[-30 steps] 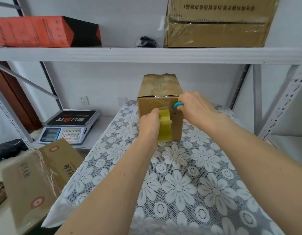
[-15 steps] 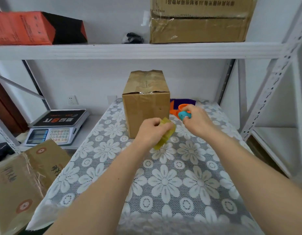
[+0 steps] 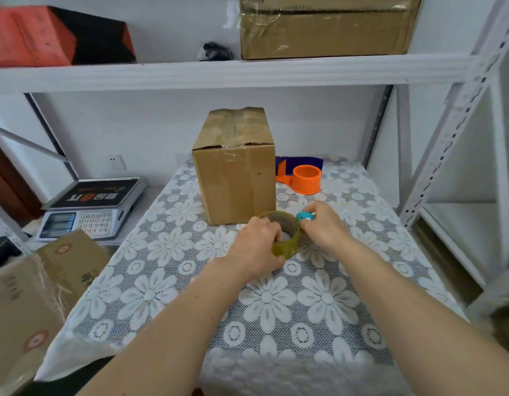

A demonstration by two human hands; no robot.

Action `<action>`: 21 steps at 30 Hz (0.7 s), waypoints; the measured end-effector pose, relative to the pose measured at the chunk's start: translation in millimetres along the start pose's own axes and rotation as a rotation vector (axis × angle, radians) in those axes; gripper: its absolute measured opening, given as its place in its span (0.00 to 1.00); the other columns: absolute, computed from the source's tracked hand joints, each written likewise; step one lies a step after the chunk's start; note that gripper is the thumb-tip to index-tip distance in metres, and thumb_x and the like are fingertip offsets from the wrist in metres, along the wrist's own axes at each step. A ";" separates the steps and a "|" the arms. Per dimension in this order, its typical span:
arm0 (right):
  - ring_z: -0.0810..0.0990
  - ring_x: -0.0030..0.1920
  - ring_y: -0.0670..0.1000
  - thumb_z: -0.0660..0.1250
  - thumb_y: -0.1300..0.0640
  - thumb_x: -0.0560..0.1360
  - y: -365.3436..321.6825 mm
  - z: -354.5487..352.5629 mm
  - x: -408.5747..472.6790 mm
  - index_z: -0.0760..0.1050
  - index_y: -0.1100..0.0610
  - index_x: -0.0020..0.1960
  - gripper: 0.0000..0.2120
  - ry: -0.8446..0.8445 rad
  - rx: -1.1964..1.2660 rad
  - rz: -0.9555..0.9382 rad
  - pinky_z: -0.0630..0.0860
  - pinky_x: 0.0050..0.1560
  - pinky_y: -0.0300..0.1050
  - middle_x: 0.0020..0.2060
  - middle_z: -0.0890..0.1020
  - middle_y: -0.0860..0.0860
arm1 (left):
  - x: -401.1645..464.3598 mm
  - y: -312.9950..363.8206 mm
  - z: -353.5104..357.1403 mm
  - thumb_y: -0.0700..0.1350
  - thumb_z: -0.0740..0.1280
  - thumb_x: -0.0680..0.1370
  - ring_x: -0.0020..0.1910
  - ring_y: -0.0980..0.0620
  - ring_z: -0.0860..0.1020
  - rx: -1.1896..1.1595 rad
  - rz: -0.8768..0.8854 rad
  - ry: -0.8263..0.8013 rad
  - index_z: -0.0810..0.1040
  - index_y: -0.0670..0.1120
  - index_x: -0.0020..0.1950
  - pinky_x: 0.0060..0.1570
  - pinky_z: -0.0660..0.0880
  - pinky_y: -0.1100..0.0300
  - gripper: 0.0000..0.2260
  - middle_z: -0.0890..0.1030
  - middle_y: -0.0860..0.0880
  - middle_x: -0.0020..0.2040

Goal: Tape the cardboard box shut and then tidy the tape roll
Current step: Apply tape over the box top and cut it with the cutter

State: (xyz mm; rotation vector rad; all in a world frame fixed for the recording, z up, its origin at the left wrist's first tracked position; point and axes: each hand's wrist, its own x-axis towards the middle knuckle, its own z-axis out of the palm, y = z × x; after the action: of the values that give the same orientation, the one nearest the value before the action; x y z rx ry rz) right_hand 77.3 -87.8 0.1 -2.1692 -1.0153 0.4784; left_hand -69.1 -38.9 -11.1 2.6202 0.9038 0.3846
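Both hands are at the tape roll [image 3: 283, 234]. The left hand [image 3: 259, 250] has its grip closed over the roll's near rim, with fingertips curled into the core, and holds it tilted just above or on the table [image 3: 167, 295]; which of the two cannot be told. The right hand [image 3: 321, 224] presses against the roll's far right side, its grip pinched narrow around a small teal cutter [image 3: 304, 216] whose shape is mostly hidden by the fingers.

The yellowish-brown roll lies just in front of the cardboard box [image 3: 236, 178], near its lower right corner and not touching it. The box stands upright in the middle of the floral lace cloth that covers the table. Clear tape shines across its top seam and runs a little way down the front face, and the flaps lie flat, so the sealing looks done. No strip of tape joins the roll to the box.

What seems left is the tidying: dealing with the loose end on the roll and setting the roll down. An orange tape dispenser [image 3: 306, 180] sits behind and to the right of the box, and may be where the roll belongs.

Further out, a weighing scale [image 3: 90, 207] sits on a lower surface to the left, with another carton [image 3: 33, 295] near it, and a shelf [image 3: 219, 71] above carries more boxes.
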 end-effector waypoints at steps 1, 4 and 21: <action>0.77 0.52 0.56 0.62 0.60 0.76 0.5 1.8 0.6 0.72 0.56 0.59 0.12 0.003 -0.001 0.009 0.74 0.50 0.50 0.51 0.77 0.55 | 0.0 0.1 0.8 0.45 0.70 0.71 0.52 0.49 0.70 0.009 0.006 -0.002 0.73 0.47 0.43 0.52 0.72 0.53 0.07 0.76 0.48 0.47; 0.77 0.51 0.56 0.62 0.61 0.76 1.3 5.1 1.7 0.73 0.56 0.60 0.13 -0.005 0.004 0.038 0.74 0.47 0.48 0.51 0.78 0.55 | 0.5 -1.0 2.2 0.44 0.70 0.70 0.52 0.50 0.69 0.009 0.011 -0.005 0.72 0.47 0.43 0.52 0.73 0.52 0.08 0.76 0.48 0.46; 0.67 0.64 0.58 0.61 0.58 0.78 -35.1 -2.8 6.8 0.71 0.58 0.65 0.15 0.291 -0.126 -0.224 0.67 0.60 0.49 0.63 0.70 0.58 | 4.4 -8.3 -44.0 0.48 0.76 0.68 0.54 0.49 0.74 -0.056 0.119 0.620 0.77 0.45 0.56 0.54 0.73 0.57 0.20 0.78 0.48 0.53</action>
State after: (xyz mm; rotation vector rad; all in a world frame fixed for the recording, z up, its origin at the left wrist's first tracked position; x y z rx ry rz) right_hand 64.7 -67.5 26.9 -2.1214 -1.1285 -0.0068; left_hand -86.0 -19.8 26.0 2.5365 0.8862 1.2794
